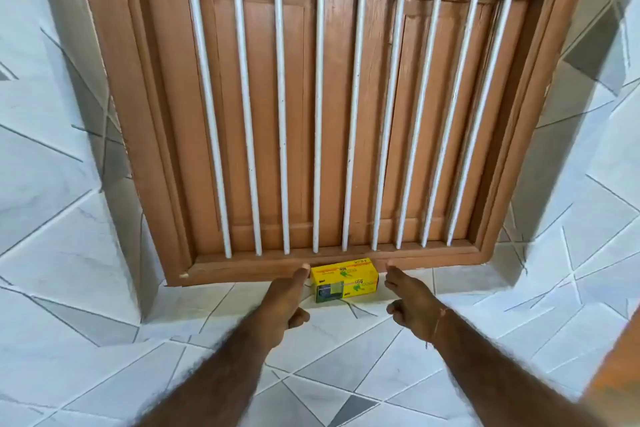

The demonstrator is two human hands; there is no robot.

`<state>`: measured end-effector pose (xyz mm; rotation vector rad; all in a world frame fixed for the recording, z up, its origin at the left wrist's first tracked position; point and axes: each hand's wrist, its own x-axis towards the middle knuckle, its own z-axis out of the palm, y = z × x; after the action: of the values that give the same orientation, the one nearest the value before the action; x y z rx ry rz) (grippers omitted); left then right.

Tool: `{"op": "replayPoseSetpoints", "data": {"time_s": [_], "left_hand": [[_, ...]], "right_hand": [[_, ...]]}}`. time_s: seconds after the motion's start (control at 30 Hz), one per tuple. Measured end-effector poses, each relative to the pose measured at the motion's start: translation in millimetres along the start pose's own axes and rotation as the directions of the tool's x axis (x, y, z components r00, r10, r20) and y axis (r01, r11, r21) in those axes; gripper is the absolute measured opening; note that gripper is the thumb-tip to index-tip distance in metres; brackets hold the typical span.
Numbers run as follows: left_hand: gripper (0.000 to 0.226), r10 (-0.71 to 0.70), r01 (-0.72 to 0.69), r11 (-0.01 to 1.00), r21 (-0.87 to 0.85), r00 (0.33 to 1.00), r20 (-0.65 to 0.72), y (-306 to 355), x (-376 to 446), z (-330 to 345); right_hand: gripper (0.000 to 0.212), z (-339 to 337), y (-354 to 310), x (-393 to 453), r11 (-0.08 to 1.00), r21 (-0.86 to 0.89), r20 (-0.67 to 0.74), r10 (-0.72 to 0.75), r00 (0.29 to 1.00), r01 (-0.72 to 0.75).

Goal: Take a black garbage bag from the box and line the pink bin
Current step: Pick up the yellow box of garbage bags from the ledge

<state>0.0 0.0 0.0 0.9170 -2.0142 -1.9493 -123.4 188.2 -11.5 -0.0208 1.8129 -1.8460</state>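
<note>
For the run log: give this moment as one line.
phase: reaching | left hand: open, beside yellow bag box | right hand: open, other side | box: on tiled sill, untouched

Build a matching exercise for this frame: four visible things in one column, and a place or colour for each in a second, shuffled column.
Things:
1. small yellow cardboard box
2. left hand
3. right hand
4. brown wooden window shutter with white bars

Descriptions:
A. rises behind the box, against the wall
B. open, reaching beside the box's right end
C. sits on the tiled ledge between both hands
D. open, reaching beside the box's left end

Pairs: 1-C, 2-D, 3-B, 4-A
</note>
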Motion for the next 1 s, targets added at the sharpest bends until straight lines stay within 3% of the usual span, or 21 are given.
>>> {"op": "replayPoseSetpoints", "data": {"time_s": [0.07, 0.2, 0.33, 0.4, 0.47, 0.57, 0.7, 0.83, 1.0], "left_hand": [[0.035, -0.006, 0.006, 1.0, -0.004, 1.0, -0.027, 5, 4, 10], [0.033, 0.032, -0.039, 0.993, 0.108, 0.998, 0.061, 4, 11, 23], [0.026, 0.324, -0.313, 0.937, 0.153, 0.945, -0.052, -1, 21, 21], [0.014, 0.355, -0.367, 0.929, -0.046, 0.919, -0.17, 3, 17, 22], [0.018, 0.307, -0.361, 0.899, -0.247, 0.923, -0.231, 8, 15, 24], [0.028, 0.322, -0.423, 0.854, -0.303, 0.887, -0.331, 14, 13, 20], [0.044, 0.279, -0.364, 0.818, -0.447, 0.929, -0.245, 25, 8, 5], [0.047, 0.275, -0.322, 0.801, -0.505, 0.947, -0.168, 28, 2, 2], [0.05, 0.288, -0.316, 0.796, -0.517, 0.948, -0.136, 31, -4, 1]], "right_hand": [[0.046, 6, -7, 10, 0.989, -0.144, -0.062, -0.045, 0.997, 0.035], [0.045, 10, -6, 20, 0.966, -0.238, 0.007, -0.102, 0.995, 0.1], [0.025, 9, -8, 24, 0.91, -0.258, -0.054, -0.349, 0.936, 0.324], [0.022, 13, -9, 20, 0.883, -0.205, -0.081, -0.446, 0.891, 0.423], [0.021, 22, -8, 16, 0.879, -0.078, -0.037, -0.473, 0.88, 0.47], [0.012, 34, -13, 9, 0.885, 0.085, 0.001, -0.46, 0.888, 0.458], [0.037, 35, -21, 0, 0.907, 0.154, 0.118, -0.41, 0.904, 0.391], [0.031, 42, -25, -9, 0.91, 0.273, 0.196, -0.371, 0.908, 0.313], [0.021, 50, -31, -14, 0.876, 0.333, 0.098, -0.399, 0.912, 0.348]]}}
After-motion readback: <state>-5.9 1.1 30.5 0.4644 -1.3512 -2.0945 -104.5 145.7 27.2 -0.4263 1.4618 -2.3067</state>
